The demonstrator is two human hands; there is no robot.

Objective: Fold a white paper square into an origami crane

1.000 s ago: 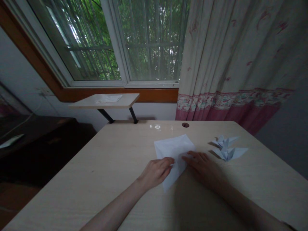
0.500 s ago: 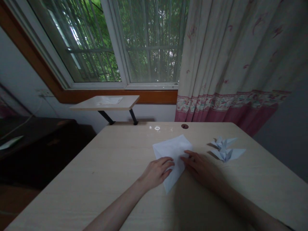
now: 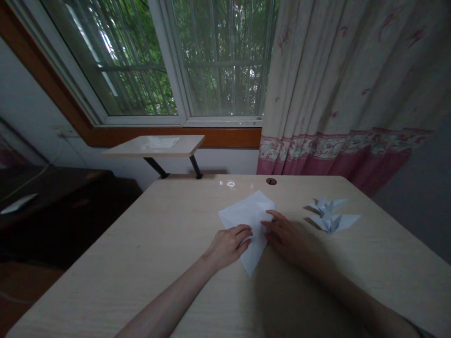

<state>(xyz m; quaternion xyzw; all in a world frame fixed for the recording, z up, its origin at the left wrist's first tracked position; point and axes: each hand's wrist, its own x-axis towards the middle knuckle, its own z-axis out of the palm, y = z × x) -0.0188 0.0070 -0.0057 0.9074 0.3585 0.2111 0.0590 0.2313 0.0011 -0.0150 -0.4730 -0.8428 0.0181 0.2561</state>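
Observation:
A white sheet of paper (image 3: 248,209), folded into a kite-like shape, lies on the desk with one point toward me. My left hand (image 3: 230,241) rests on its left side, fingers gently bent over the surface and thumb apart from them. On the right edge of the paper is my right hand (image 3: 283,234), its fingers spread and their tips touching the sheet. Neither hand visibly pinches the paper, and the underside is hidden. Two folded paper cranes, a far crane (image 3: 322,205) and a near crane (image 3: 331,223), stand to the right of my right hand.
The pale wooden desk (image 3: 158,225) has a round cable hole (image 3: 271,181) near its back edge. A small raised shelf (image 3: 130,148) at the back left bears a white paper (image 3: 164,142). Behind are a barred window and a patterned curtain (image 3: 299,94).
The paper has turned slightly, its far corner shifting left and its near point right. Both hands have stayed on it, moving a little. The camera view has tilted slightly.

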